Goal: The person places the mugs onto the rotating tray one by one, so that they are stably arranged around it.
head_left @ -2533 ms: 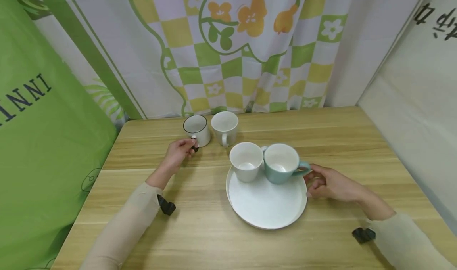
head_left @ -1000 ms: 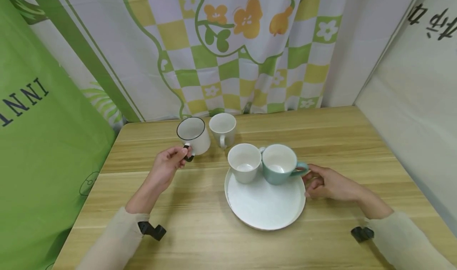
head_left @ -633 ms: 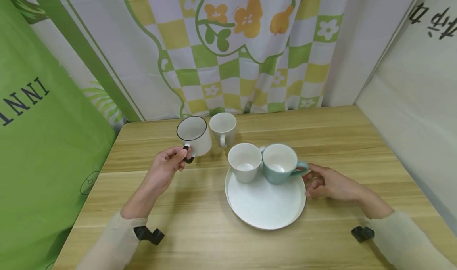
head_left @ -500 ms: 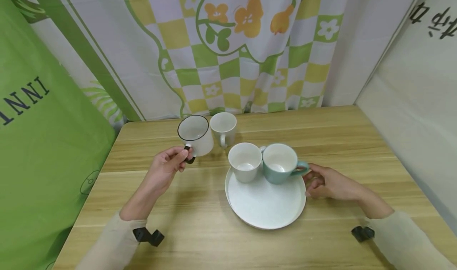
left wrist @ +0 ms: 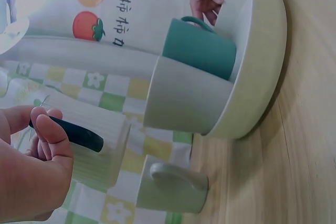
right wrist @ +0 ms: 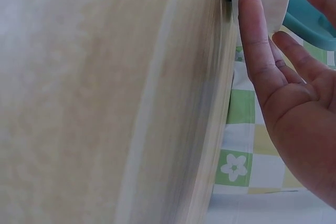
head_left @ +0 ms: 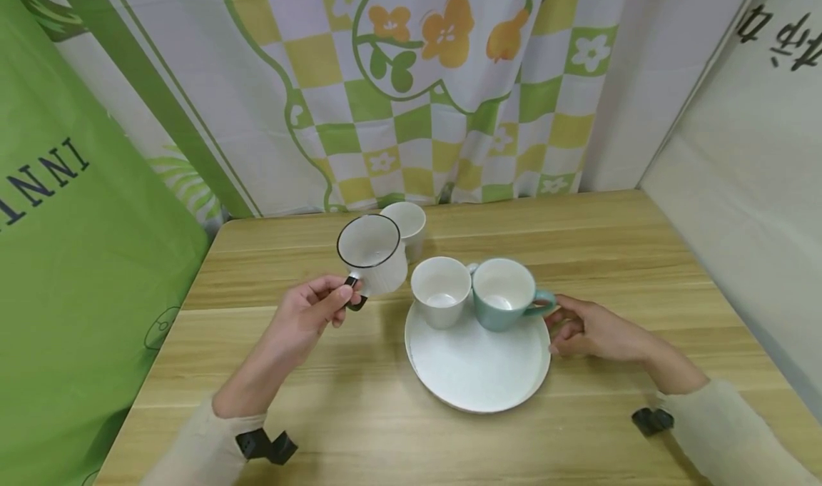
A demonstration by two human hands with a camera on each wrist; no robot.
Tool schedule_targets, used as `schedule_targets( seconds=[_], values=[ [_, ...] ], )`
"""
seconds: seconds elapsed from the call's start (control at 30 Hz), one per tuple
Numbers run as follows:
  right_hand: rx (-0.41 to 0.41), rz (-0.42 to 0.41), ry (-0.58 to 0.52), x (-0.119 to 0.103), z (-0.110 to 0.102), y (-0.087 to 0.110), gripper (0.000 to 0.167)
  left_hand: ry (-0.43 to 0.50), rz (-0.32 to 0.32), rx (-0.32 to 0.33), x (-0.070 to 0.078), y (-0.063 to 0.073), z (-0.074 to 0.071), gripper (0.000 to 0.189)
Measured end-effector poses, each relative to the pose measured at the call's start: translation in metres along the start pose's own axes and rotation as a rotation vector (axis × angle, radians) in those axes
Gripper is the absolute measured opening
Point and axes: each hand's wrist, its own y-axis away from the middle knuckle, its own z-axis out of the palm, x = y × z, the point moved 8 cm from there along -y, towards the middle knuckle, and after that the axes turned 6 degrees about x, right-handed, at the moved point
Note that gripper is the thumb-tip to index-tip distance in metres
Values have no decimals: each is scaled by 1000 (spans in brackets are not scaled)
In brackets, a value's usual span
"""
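My left hand (head_left: 308, 315) pinches the black handle of a white mug with a dark rim (head_left: 379, 275). The mug is lifted off the table, slightly tilted, and partly hides a white cup (head_left: 414, 233) behind it. In the left wrist view, that cup (left wrist: 170, 195) stands on the table, handle showing. A round white tray (head_left: 475, 379) bears a white cup (head_left: 437, 307) and a teal mug (head_left: 504, 304) side by side at its far edge. My right hand (head_left: 597, 332) touches the tray's right side with fairly straight fingers, close to the teal mug's handle.
The wooden table (head_left: 546, 443) runs back to a checked curtain (head_left: 437, 129). A green cloth (head_left: 83, 293) hangs on the left and a pale cloth (head_left: 751, 186) on the right. A black wrist device (head_left: 266, 447) juts from the left sleeve.
My left hand has raised the dark-rimmed mug from the table's back and brought it right and nearer, in front of the rear white cup. The right hand and tray have stayed in place.
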Motion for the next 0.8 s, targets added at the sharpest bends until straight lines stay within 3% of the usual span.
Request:
schedule_targets(
  seconds=[0.23,0.4,0.57,0.8],
  values=[
    [8,-8,-12,-4,-1,1,71,-22,34,-54,7,11,18,9],
    [8,8,-5,-3,-1,1,72,-46,18,-83,8,15,30,10],
    [1,17,8,2,0,-2,71,-89,2,-119,8,22,41,24],
    [-5,3,7,2,0,-2,69,-60,72,-230,10,32,64,29]
  ],
)
